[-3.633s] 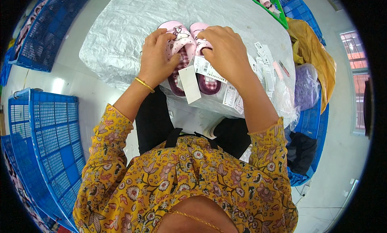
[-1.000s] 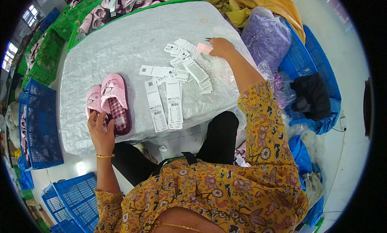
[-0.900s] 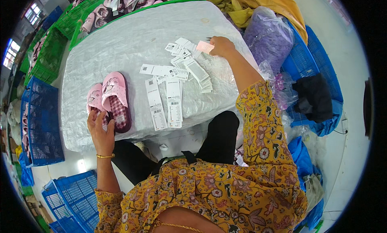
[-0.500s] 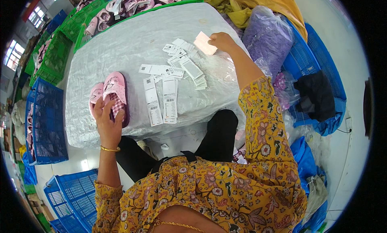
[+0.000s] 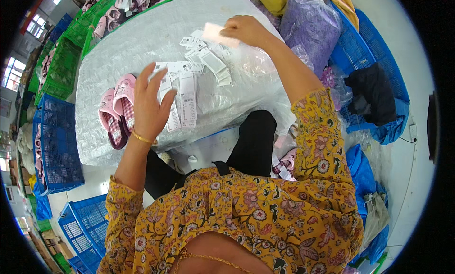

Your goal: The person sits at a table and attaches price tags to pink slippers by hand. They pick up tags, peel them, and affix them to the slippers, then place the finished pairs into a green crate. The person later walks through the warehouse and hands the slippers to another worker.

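Observation:
My right hand [image 5: 249, 31] pinches a pale pink piece of paper or card [image 5: 217, 34] by its edge, above the far side of the plastic-wrapped table surface [image 5: 123, 51]. My left hand [image 5: 150, 103] holds nothing; its fingers are spread over the left-hand paper strips. Beside it, a pair of pink slippers [image 5: 124, 95] with checked lining lies at the left, apart from the hand. Long white printed tags [image 5: 188, 101] rest in the middle of the surface, the left ones partly hidden by my left hand. A fanned pile of white tags [image 5: 213, 60] sits just below the pink piece.
Green crates [image 5: 60, 77] of pink slippers stand along the far left. Blue crates [image 5: 59, 146] are at the left and lower left. On the right are a purple plastic-wrapped bundle [image 5: 310, 30] and a blue crate with dark cloth [image 5: 372, 94] on it.
My left hand has moved from over the slippers toward the tags, to the right. My right hand has shifted left with the pink piece, toward the tag pile. The whole view has tilted slightly.

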A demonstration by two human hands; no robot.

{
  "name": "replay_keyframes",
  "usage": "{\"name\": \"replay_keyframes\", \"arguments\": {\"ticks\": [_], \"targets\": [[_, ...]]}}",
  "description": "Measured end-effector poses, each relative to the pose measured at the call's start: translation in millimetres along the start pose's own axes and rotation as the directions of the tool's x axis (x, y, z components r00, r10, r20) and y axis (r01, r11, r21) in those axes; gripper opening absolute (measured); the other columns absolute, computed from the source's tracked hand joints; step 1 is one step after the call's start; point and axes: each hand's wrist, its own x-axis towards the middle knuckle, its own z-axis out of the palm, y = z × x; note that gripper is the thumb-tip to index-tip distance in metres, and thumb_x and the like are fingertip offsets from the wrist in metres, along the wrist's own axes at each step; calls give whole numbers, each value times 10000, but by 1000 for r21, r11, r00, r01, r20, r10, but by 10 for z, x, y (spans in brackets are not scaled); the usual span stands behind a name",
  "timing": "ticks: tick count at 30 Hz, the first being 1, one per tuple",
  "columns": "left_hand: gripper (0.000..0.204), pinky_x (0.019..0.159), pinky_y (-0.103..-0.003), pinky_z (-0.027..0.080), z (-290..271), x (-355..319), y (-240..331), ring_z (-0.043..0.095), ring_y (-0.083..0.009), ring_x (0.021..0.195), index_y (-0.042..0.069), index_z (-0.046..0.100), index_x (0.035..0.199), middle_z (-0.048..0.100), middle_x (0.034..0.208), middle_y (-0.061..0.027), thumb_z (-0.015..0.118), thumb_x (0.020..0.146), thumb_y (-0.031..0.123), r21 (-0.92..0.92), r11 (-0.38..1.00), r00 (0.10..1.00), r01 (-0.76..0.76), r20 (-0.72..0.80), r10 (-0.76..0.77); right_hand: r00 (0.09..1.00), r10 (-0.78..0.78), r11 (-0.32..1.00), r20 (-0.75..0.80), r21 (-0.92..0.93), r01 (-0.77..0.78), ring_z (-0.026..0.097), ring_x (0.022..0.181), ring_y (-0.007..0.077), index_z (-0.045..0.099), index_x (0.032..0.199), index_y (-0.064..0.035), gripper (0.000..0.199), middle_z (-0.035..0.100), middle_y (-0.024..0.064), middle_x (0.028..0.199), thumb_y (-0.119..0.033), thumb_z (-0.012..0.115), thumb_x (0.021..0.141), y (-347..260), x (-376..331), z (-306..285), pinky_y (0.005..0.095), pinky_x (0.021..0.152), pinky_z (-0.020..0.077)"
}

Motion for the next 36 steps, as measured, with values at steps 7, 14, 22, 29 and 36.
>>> {"name": "replay_keyframes", "arguments": {"ticks": [7, 14, 22, 29, 36], "targets": [[290, 921, -424, 406, 123, 504, 436, 580, -291, 1060, 81, 649, 1077, 642, 1077, -121, 683, 815, 198, 45, 982, 968, -184, 181, 174, 983, -143, 984, 115, 122, 129, 617, 793, 214, 684, 882, -49, 228, 654, 84, 878, -271, 690, 832, -1017, -510, 57, 327, 719, 471], [272, 576, -322, 462, 490, 739, 212, 618, -215, 631, 41, 677, 889, 661, 728, -99, 664, 847, 309, -352, 878, 928, 325, 295, -226, 958, 216, 970, -186, 153, -189, 624, 853, 239, 684, 1013, -110, 228, 635, 84, 948, -164, 700, 792, -704, -1247, 156, 344, 721, 502], [276, 680, -242, 470, 1152, 1055, 342, 584, -88, 775, -2, 655, 976, 665, 873, -41, 666, 870, 252, -554, 734, 890, 393, 431, -151, 971, 19, 971, -237, -227, -74, 596, 821, 267, 683, 887, -138, 132, 594, 69, 859, -145, 678, 755, -532, -1457, 667, 394, 702, 500], [306, 779, -287, 540, 1677, 1280, 733, 657, -156, 876, -15, 573, 1113, 666, 1000, -101, 617, 919, 218, -667, 299, 636, 682, 743, 207, 941, -189, 951, -282, -293, 103, 597, 823, 251, 665, 822, -120, 60, 598, 31, 842, -141, 638, 772, -551, -1549, 730, 377, 735, 483], [290, 877, -291, 537, 1981, 1255, 886, 655, -199, 978, -27, 519, 1186, 635, 1122, -143, 543, 955, 147, -545, 320, 495, 775, 838, 229, 926, -324, 940, -193, 43, 338, 567, 783, 201, 591, 815, -138, 73, 533, 14, 796, -149, 597, 743, -1299, -1692, 855, 354, 688, 433]]}}
